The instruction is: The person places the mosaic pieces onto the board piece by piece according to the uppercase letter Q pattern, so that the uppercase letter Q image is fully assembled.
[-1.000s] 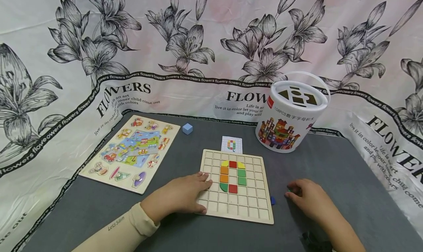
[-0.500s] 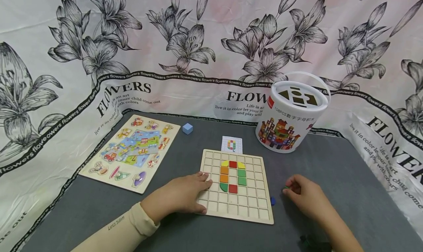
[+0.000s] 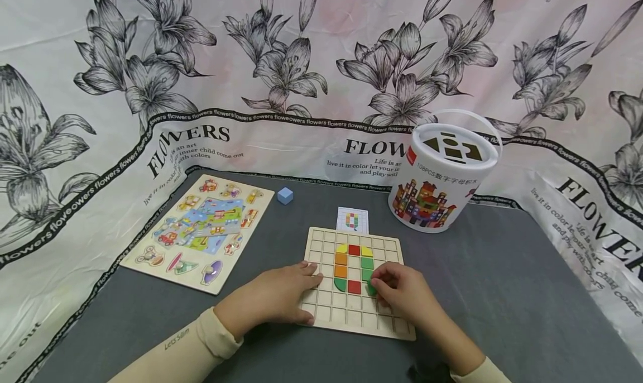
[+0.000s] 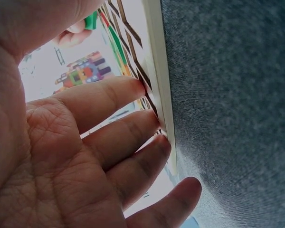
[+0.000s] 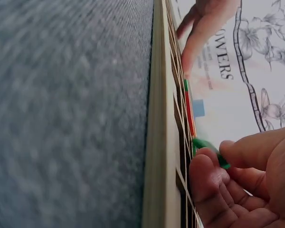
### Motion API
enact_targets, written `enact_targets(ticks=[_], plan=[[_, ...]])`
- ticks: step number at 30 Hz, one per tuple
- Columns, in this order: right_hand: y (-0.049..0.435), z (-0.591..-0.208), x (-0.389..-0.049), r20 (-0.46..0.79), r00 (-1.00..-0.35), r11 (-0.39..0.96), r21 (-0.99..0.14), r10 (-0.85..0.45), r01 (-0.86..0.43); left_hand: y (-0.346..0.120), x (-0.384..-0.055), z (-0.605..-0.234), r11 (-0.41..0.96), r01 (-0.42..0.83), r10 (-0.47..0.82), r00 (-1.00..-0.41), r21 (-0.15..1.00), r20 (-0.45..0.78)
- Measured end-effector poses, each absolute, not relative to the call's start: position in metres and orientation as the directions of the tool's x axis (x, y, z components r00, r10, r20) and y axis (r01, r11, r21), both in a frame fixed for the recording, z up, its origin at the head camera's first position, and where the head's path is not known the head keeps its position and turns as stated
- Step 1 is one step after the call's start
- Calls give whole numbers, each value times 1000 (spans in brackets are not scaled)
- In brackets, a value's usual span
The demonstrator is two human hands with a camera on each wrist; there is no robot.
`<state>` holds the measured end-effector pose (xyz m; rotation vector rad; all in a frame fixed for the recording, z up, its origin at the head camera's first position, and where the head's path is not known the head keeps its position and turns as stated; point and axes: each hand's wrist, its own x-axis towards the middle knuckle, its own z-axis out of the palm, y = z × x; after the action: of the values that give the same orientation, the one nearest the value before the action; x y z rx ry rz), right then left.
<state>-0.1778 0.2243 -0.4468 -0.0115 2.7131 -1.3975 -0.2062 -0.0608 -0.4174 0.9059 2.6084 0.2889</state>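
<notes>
A wooden grid board lies on the table with yellow, red, orange and green tiles set in a ring. My left hand rests on the board's left edge, fingers spread and fairly straight; its fingertips touch the rim in the left wrist view. Over the ring's lower right, my right hand pinches a green tile between thumb and finger, tilted against the board in the right wrist view. Behind the board lies a small pattern card.
A white bucket with a slotted lid stands at the back right. On the left lies a knobbed picture puzzle board. One blue cube sits near the back. A flower-printed cloth rises behind the table.
My right hand has moved left from the table onto the board, carrying the green tile. It now covers the spot where a small blue piece lay. The left hand has stayed put.
</notes>
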Motion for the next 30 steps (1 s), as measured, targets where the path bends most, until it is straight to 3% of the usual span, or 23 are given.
enact_targets(ticks=[6, 17, 30], plan=[[224, -446, -177, -87, -996, 617, -785, -19, 57, -60, -207, -418, 773, 557, 630, -728, 303, -271], [231, -446, -175, -31, -997, 727, -686, -71, -31, -59, -206, -418, 769, 562, 635, -725, 303, -267], [227, -450, -176, -26, -991, 721, -689, -129, -75, -60, -206, -418, 773, 555, 630, -726, 307, -274]])
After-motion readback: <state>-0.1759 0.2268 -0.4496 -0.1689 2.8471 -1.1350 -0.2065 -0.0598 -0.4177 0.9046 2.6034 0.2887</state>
